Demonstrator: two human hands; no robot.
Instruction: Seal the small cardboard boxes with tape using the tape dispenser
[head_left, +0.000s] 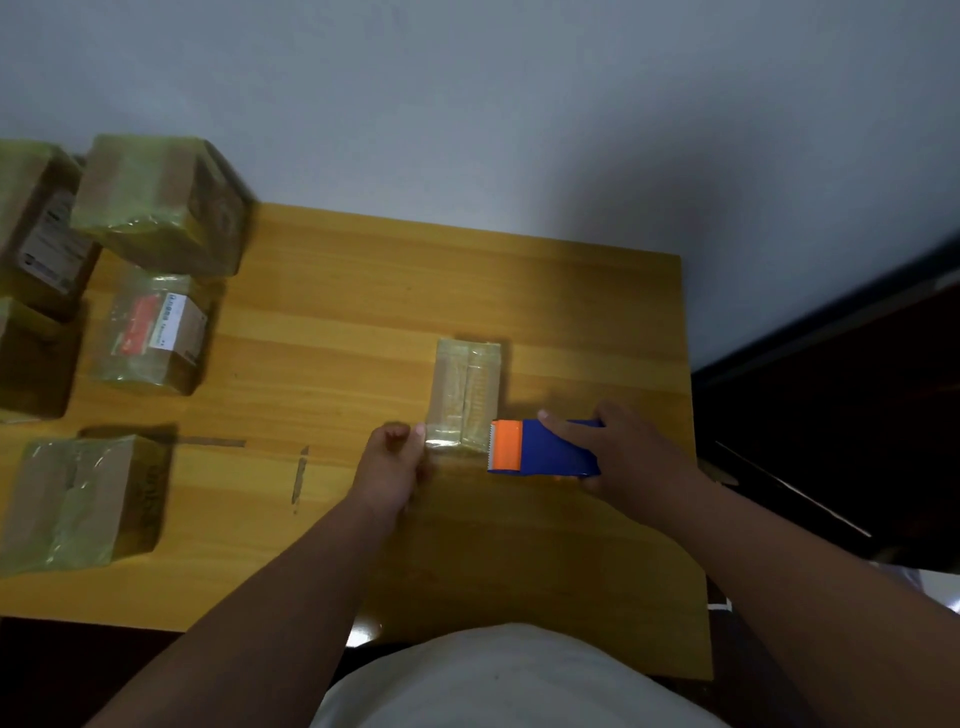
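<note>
two hands work one small taped box (466, 397) on the counter (332, 312). left hand (390, 464) curls its grip on the box's near end; right hand (626, 453) grips the blue-orange tape dispenser (540, 448) beside it.

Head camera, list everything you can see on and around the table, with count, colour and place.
Small box: one, brown, tape-wrapped, table centre-right, between the hands.
Tape dispenser: one, blue and orange, at the box's near right corner.
Taped boxes: about six, brown under shiny tape, along the table's left side.
Table: one, yellow wood.
Wall: grey, behind the table.
Left hand: pinches the small box's near left corner.
Right hand: grips the tape dispenser.
</note>
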